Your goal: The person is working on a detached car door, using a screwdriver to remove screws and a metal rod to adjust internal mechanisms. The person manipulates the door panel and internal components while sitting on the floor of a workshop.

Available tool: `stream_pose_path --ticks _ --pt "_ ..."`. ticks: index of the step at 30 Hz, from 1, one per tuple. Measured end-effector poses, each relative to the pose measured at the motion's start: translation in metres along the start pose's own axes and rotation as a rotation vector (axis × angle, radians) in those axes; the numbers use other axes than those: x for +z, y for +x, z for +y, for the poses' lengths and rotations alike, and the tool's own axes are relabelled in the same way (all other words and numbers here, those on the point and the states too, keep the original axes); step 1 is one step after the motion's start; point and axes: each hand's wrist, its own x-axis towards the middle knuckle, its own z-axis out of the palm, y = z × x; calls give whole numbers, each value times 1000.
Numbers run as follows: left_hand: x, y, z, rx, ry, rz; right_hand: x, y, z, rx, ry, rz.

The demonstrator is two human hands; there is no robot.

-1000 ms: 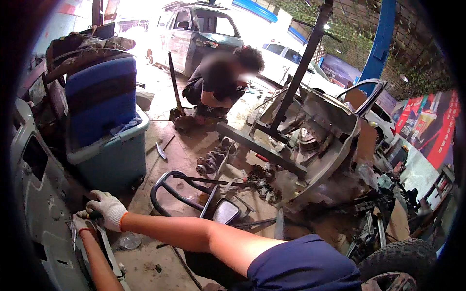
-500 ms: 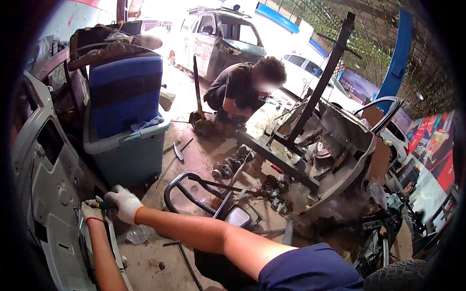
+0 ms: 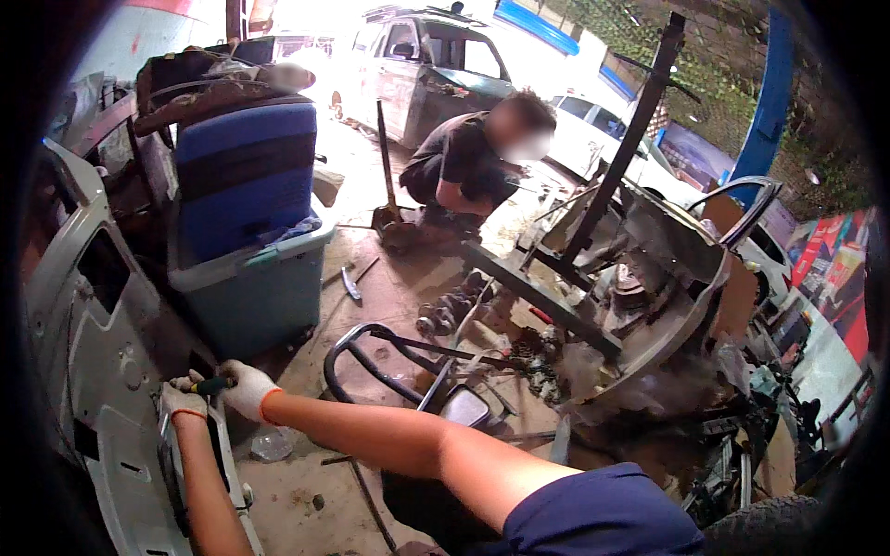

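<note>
A pale grey car door [image 3: 107,371], bare of trim on the side I see, stands along the left edge. Beside it is my right hand [image 3: 247,391], in a white glove with an orange cuff, closed round the back of a screwdriver [image 3: 213,385] with a dark green handle. My left hand [image 3: 184,400], gloved alike, is lower and nearer the door. Its fingers are curled around the front end of the screwdriver, against the door's inner edge. The screwdriver's tip is hidden by the glove and door.
A light teal bin [image 3: 250,292] with a blue box [image 3: 246,176] on top stands beyond my hands. Black bent tubing [image 3: 338,375] and a mirror [image 3: 465,408] lie to the right. Farther off, a person [image 3: 468,167] crouches by a metal frame [image 3: 542,301] and a cut car-body section [image 3: 649,343].
The whole view has shifted slightly, so the scene sits farther right. My hands stay together at the door, and more of the screwdriver's green handle shows between them.
</note>
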Motion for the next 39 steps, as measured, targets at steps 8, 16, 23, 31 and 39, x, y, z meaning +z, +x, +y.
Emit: stream_pose_path --ticks 8,16,23,31,39 --pt "-2 8 -7 -41 38 -23 -12 8 1 292 -58 49" --pt "7 -8 -1 -69 -23 -14 -7 17 18 89 182 -55" --pt "-1 -4 5 -51 43 -9 -14 -23 -30 -157 -109 172" --pt "11 -13 2 -6 43 9 -17 6 3 570 597 -243" --pt "20 -23 9 18 22 57 -3 -3 -15 196 -54 61"
